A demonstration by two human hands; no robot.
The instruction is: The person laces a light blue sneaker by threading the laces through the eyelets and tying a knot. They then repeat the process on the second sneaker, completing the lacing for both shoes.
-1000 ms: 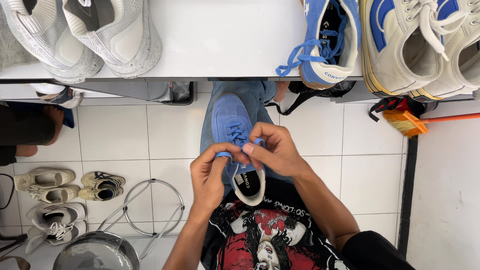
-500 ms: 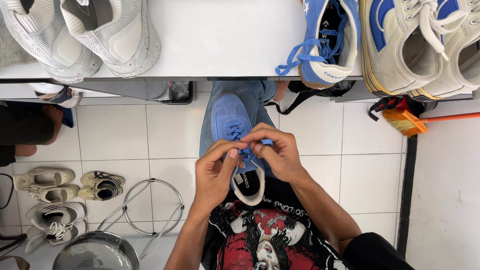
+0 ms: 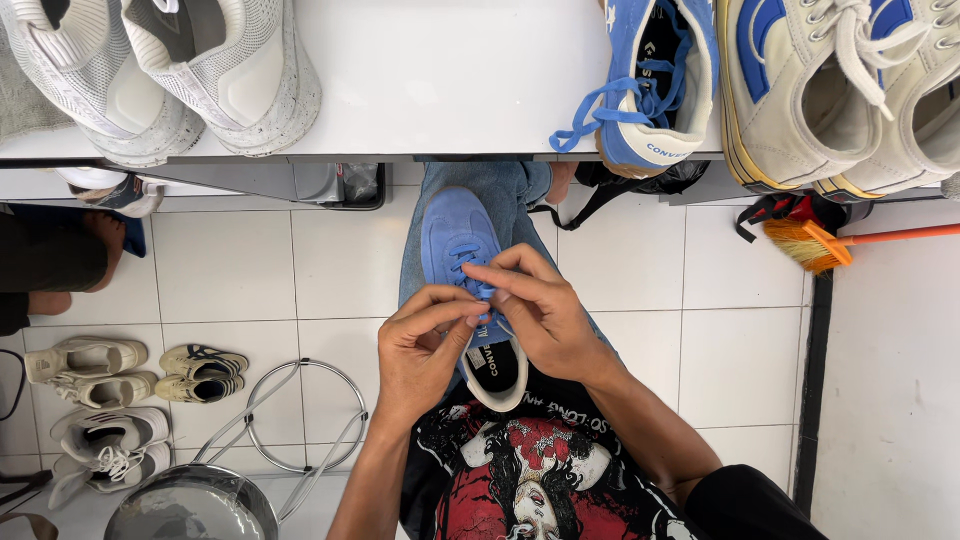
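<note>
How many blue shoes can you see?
2. One blue shoe rests on the person's lap, where the left hand and right hand meet at its laces. The other blue shoe sits on the white shelf. More may be hidden.

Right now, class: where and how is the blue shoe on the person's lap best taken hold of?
Probably the blue shoe is best gripped at its white heel collar, from the person's side. The heel faces the body and stands open, while the left hand and right hand crowd the laces.

Both hands have closed together over the blue laces (image 3: 478, 285), right hand (image 3: 535, 310) now overlapping left hand (image 3: 425, 350)
</note>
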